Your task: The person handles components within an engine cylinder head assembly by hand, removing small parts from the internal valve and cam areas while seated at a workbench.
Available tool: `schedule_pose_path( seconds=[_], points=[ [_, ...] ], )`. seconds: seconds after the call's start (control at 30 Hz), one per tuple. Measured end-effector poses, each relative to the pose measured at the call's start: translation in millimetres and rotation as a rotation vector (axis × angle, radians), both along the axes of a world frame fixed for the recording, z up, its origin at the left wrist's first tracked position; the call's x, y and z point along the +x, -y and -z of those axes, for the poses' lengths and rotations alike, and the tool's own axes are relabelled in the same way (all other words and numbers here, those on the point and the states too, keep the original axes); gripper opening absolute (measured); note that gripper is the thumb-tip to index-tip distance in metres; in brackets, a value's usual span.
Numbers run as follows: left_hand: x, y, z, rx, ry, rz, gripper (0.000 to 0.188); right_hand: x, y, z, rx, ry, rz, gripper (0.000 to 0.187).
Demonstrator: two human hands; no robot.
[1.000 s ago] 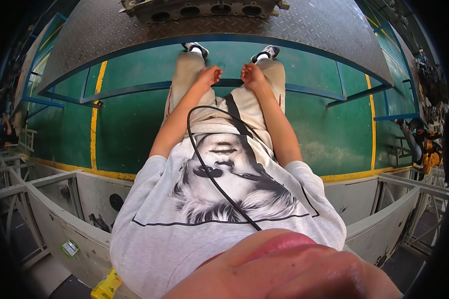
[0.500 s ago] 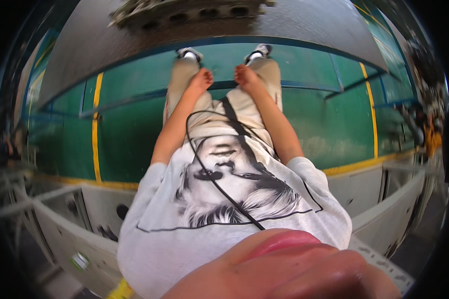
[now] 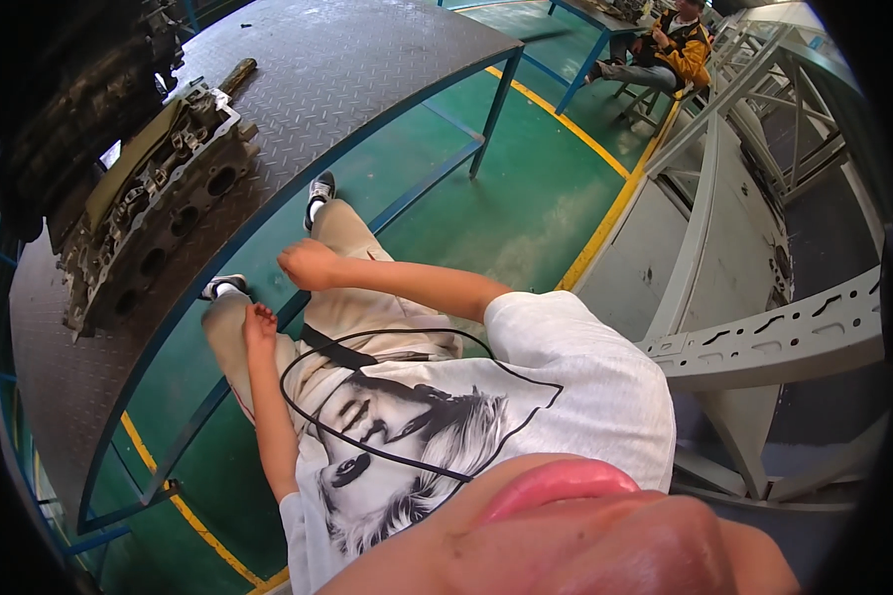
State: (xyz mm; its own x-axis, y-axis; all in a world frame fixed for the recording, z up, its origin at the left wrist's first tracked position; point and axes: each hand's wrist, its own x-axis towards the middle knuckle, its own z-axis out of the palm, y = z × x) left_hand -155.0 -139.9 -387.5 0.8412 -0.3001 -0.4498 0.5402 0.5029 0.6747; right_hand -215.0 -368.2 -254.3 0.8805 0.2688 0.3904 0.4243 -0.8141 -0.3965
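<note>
Grimy cylinder head, dark round ports (four, lined up), left grip unclear, right grip balled

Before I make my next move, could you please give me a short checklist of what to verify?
1. Left hand free of objects: ok, none visible in its partly curled fingers.
2. Right hand free of objects: cannot tell, its palm side is hidden.
3. Metal engine part within the table edge nearest you: ok, it rests on the textured top.
4. Black cable clear of both hands: ok, though it hangs in a loose loop over your shirt.
5. Co-worker clear of your table: ok, seated beside another table.
</note>
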Motion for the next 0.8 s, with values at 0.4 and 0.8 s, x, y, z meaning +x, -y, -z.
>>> schedule_pose_path(
  seconds=[0.4,0.8],
  points=[
    [2,10,-56,-0.311,0.063,-0.026,0.008,-16,-21,-19,0.517,-0.221,0.052,0.016],
    [-10,-40,-72,-0.473,0.046,-0.318,0.012,-24,-76,-21,0.586,-0.290,-0.108,0.017]
  ],
)
